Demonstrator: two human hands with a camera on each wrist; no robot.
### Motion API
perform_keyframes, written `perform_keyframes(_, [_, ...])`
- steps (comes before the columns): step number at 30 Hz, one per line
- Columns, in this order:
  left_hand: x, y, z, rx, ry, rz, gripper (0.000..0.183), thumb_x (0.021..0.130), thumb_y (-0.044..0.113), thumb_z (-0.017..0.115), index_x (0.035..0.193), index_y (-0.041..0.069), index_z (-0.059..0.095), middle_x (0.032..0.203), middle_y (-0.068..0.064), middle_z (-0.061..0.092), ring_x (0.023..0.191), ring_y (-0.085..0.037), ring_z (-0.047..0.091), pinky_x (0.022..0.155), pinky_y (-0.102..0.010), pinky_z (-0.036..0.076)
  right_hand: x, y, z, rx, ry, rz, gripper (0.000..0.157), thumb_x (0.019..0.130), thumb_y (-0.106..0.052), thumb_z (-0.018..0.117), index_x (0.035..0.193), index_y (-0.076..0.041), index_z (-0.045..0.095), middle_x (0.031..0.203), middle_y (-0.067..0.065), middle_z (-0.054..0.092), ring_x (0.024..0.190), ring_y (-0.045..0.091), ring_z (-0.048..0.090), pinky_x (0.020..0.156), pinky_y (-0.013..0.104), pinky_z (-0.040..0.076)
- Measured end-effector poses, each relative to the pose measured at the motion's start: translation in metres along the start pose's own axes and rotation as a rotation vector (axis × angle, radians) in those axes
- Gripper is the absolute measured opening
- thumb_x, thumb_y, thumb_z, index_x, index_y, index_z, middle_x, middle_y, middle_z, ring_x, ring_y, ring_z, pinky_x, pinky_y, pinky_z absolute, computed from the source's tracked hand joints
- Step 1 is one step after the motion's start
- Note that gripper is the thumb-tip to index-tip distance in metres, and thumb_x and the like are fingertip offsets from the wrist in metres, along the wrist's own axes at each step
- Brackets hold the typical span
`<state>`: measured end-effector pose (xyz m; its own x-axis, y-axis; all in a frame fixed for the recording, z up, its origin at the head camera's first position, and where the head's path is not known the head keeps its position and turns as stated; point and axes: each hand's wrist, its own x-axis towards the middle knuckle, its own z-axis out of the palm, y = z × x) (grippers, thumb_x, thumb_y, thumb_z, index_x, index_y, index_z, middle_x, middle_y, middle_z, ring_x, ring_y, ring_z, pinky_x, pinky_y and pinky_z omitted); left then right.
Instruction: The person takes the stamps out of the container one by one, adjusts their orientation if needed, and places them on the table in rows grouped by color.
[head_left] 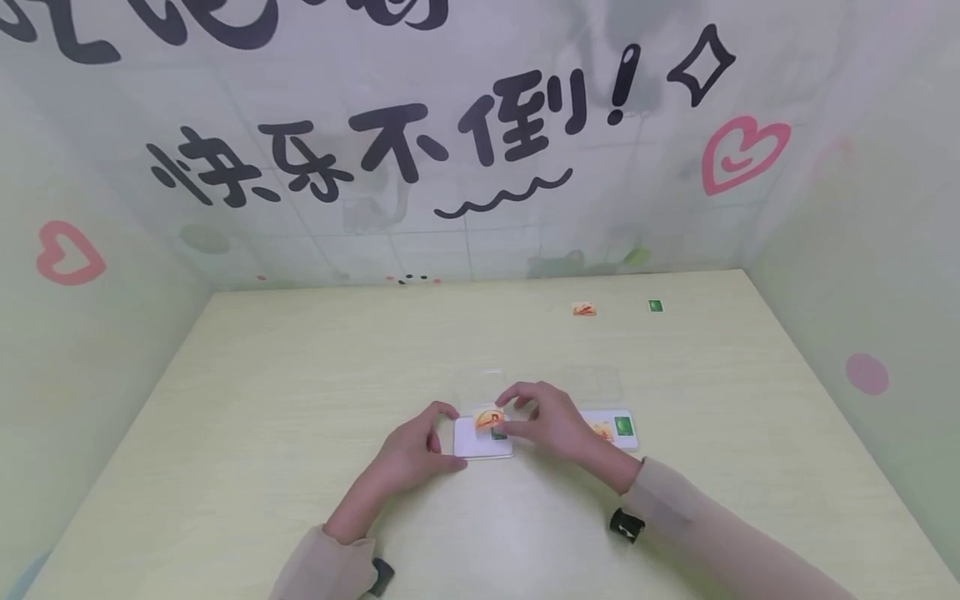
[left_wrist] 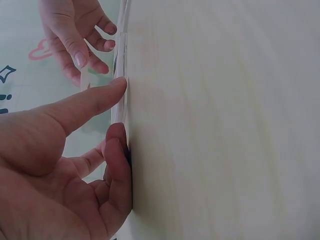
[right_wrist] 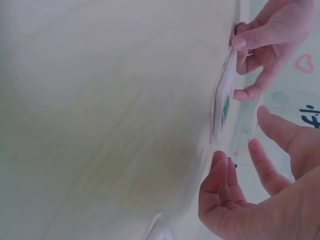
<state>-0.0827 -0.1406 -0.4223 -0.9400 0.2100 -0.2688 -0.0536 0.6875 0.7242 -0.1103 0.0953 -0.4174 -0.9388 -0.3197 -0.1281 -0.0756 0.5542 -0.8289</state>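
In the head view, my left hand (head_left: 412,450) grips a flat white case (head_left: 471,447) at its left end, thumb at the near edge and fingers at the far edge. A green picture (head_left: 499,435) lies on the case's right part. Just above the case, my right hand (head_left: 551,423) pinches a small orange picture card (head_left: 488,418) between thumb and forefinger. The card (right_wrist: 257,120) appears edge-on in the right wrist view, apart from the case (right_wrist: 226,95). Beyond the right forearm, a second white case (head_left: 628,440), partly hidden, bears orange and green pictures.
Two clear plastic lids, one left (head_left: 480,383) and one right (head_left: 592,383), lie behind the cases. Farther back on the table (head_left: 337,350) are a loose orange picture card (head_left: 584,309) and a green one (head_left: 656,306). Printed walls (head_left: 465,242) enclose the back and sides.
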Motion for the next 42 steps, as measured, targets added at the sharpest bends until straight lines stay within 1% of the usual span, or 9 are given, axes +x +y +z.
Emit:
perform_keyframes(6, [0.001,-0.001,0.001,0.002,0.003,0.000,0.059,0.082,0.011,0.091,0.132,0.013,0.060,0.075,-0.002,0.053,0.065,-0.017,0.046,0.061,-0.029,0.036,-0.002,0.001,-0.002,-0.003,0.004,-0.014,0.026,0.088,-0.015,0.087,0.112,-0.011,0.076,0.110,0.010,0.071,0.085,0.019,0.061,0.076,0.031,0.051])
perform_keyframes(16, [0.002,-0.002,0.003,-0.007,0.004,-0.006,0.059,0.082,0.011,0.090,0.132,0.013,0.060,0.075,-0.002,0.053,0.065,-0.017,0.045,0.060,-0.029,0.035,-0.003,-0.002,-0.004,0.022,0.025,0.003,0.026,0.089,-0.014,0.085,0.113,-0.010,0.076,0.109,0.011,0.070,0.082,0.020,0.061,0.075,0.032,0.050])
perform_keyframes(24, [0.000,-0.002,0.002,-0.007,0.001,0.003,0.058,0.082,0.010,0.090,0.131,0.012,0.060,0.074,-0.002,0.052,0.065,-0.017,0.044,0.060,-0.028,0.035,0.000,-0.004,-0.005,0.007,0.043,0.044,0.025,0.091,-0.014,0.084,0.114,-0.013,0.076,0.109,0.010,0.069,0.082,0.021,0.062,0.075,0.031,0.051])
perform_keyframes(32, [0.000,0.000,0.002,0.005,0.001,-0.002,0.057,0.083,0.010,0.090,0.131,0.014,0.060,0.075,-0.003,0.052,0.065,-0.017,0.044,0.060,-0.028,0.035,0.004,-0.003,-0.011,-0.025,0.067,0.021,0.025,0.091,-0.013,0.084,0.115,-0.011,0.075,0.109,0.011,0.071,0.081,0.021,0.064,0.072,0.032,0.053])
perform_keyframes(42, [-0.001,-0.001,0.002,-0.004,0.001,-0.009,0.057,0.082,0.009,0.090,0.130,0.015,0.060,0.075,-0.003,0.052,0.065,-0.017,0.044,0.060,-0.029,0.034,0.010,0.000,-0.021,-0.016,0.073,0.003,0.026,0.092,-0.013,0.083,0.116,-0.009,0.074,0.108,0.014,0.072,0.079,0.022,0.067,0.069,0.032,0.053])
